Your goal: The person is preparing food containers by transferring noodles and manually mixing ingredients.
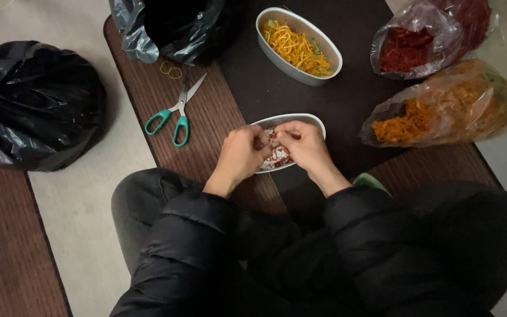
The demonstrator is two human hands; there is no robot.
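Pinching reddish filling with left hand (243, 154) and right hand (306, 144), fingertips pressed together over white oval tray (311, 120), frame centre; red-white contents partly hidden.

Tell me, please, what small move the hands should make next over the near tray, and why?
Probably press the wrap down along the rim: both the left hand and right hand pinch it over the near tray, whose red and white contents show between them.

One head cam, looking straight down, close over lap & hands (274, 149), mat (206, 117) filling most of view.
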